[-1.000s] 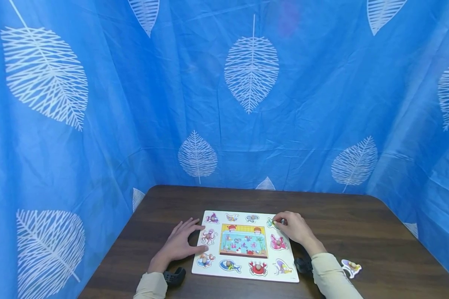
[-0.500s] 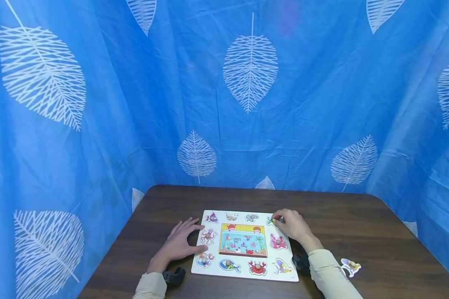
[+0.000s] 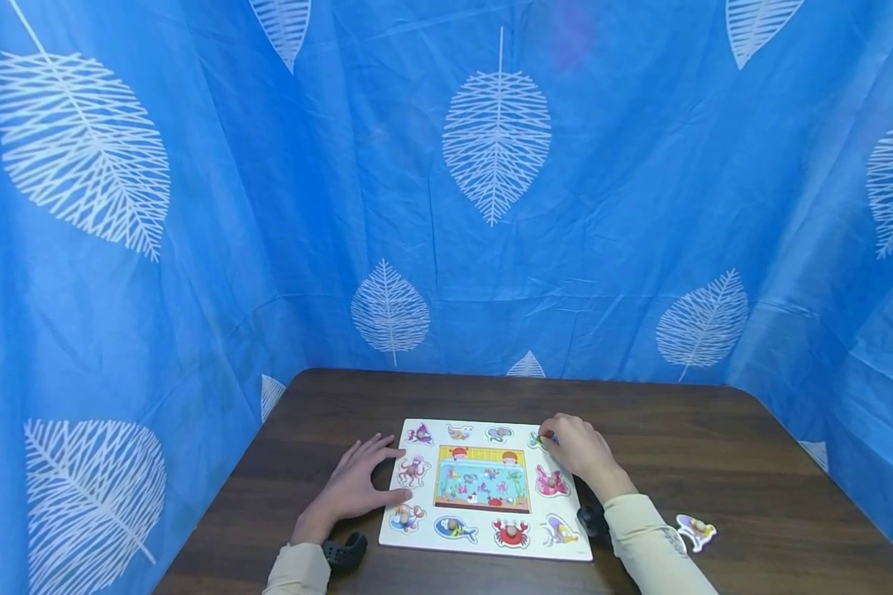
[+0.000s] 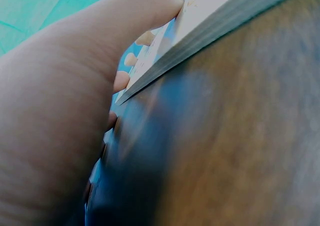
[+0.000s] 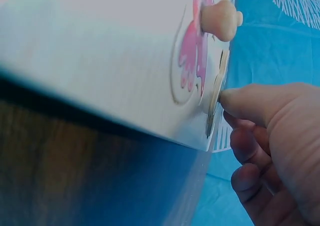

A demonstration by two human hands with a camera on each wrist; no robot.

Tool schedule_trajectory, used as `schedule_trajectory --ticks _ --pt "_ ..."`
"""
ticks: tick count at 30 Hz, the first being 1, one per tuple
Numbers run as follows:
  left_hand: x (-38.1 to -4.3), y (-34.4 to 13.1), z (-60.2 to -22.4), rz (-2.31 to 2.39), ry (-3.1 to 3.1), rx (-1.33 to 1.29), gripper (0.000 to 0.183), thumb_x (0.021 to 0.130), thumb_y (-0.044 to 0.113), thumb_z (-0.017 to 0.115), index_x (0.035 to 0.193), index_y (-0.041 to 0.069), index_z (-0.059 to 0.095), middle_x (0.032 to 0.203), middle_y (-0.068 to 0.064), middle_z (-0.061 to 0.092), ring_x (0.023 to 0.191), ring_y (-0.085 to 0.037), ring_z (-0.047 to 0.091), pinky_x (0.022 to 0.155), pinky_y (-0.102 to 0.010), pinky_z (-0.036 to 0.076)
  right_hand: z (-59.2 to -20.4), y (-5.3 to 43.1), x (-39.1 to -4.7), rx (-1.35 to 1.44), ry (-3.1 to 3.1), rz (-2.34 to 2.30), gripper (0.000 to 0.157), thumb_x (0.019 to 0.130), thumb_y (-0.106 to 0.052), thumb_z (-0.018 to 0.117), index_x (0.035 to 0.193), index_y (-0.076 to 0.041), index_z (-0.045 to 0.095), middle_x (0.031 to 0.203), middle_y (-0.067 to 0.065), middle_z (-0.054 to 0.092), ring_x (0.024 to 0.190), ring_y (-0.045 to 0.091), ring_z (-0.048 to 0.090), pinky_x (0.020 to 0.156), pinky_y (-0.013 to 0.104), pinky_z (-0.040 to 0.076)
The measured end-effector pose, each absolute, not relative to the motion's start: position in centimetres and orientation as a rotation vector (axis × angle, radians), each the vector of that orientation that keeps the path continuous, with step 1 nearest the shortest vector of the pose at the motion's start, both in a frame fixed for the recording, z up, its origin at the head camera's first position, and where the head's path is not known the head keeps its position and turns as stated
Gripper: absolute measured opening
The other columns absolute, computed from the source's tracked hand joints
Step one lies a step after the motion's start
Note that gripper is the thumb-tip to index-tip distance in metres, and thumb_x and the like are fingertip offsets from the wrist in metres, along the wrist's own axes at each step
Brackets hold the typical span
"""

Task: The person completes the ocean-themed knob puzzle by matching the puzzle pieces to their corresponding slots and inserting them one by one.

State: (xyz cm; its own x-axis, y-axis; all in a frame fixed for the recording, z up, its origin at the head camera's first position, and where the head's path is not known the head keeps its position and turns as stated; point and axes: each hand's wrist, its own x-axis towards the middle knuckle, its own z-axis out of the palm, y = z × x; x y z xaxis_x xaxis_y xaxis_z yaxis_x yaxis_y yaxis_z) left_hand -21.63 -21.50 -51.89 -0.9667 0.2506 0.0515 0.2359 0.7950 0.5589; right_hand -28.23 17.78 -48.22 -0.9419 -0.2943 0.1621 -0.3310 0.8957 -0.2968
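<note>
A white knobbed puzzle board with sea animals around a printed aquarium lies on the table. My right hand is at its far right corner and pinches a green puzzle piece, largely hidden by the fingers. In the right wrist view, the piece's thin edge shows slightly raised over the board, with the thumb against it. The pink starfish-like piece with its wooden knob is just nearer. My left hand is spread at the board's left edge, its thumb and a fingertip resting on the board.
A loose yellow and purple piece lies on the dark wooden table, right of the right forearm. Red crab and blue fish pieces sit along the board's near side. A blue leaf-print curtain surrounds the table.
My right hand has shifted slightly left and away from me at the corner, together with the green piece. The left hand stays in place on the board's edge.
</note>
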Motion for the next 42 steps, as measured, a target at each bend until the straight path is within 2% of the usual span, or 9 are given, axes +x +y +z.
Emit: schedule_trajectory --ticks 6,14,23,31,42 --pt "-21.7 -21.5 -51.9 0.915 2.955 0.399 0.076 0.08 0.066 0.077 0.14 0.021 0.062 0.161 -0.013 0.045 0.155 -0.038 0.029 0.125 -0.065 0.015 -48.3 17.7 -28.3 0.501 -2.935 0.498 0.012 0.091 -0.01 0.078 0.103 -0.009 0.077 0.096 0.005 0.07 0.083 0.02 0.065 0.072 0.043 0.059" --pt "-21.6 -21.4 -51.8 0.913 2.96 0.399 0.076 0.08 0.065 0.078 0.14 0.021 0.063 0.16 -0.013 0.045 0.155 -0.038 0.029 0.125 -0.065 0.015 -49.6 18.7 -28.8 0.426 -2.932 0.795 0.014 0.093 -0.011 0.076 0.107 -0.008 0.078 0.097 0.005 0.071 0.081 0.016 0.06 0.075 0.039 0.059" --pt "-21.6 -21.5 -51.9 0.916 2.95 0.397 0.076 0.08 0.066 0.078 0.14 0.022 0.062 0.161 -0.012 0.044 0.155 -0.037 0.029 0.125 -0.064 0.014 -49.9 19.0 -29.2 0.458 -2.923 0.854 0.013 0.094 -0.011 0.075 0.106 -0.009 0.078 0.095 0.002 0.069 0.078 0.014 0.056 0.068 0.031 0.051" --pt "-21.6 -21.5 -51.8 0.904 2.955 0.403 0.076 0.08 0.067 0.077 0.14 0.022 0.062 0.161 -0.012 0.045 0.155 -0.037 0.029 0.125 -0.064 0.015 -50.9 20.1 -29.2 0.351 -2.866 1.223 0.015 0.096 -0.016 0.074 0.11 -0.01 0.078 0.09 -0.001 0.069 0.077 0.016 0.054 0.064 0.024 0.045" --pt "-21.4 -21.3 -51.6 0.89 2.957 0.394 0.078 0.08 0.066 0.078 0.141 0.021 0.062 0.16 -0.013 0.045 0.154 -0.038 0.03 0.125 -0.065 0.015 -51.0 20.2 -29.2 0.337 -2.839 1.196 0.013 0.094 -0.015 0.077 0.106 -0.012 0.08 0.088 -0.001 0.07 0.076 0.016 0.053 0.064 0.024 0.042"
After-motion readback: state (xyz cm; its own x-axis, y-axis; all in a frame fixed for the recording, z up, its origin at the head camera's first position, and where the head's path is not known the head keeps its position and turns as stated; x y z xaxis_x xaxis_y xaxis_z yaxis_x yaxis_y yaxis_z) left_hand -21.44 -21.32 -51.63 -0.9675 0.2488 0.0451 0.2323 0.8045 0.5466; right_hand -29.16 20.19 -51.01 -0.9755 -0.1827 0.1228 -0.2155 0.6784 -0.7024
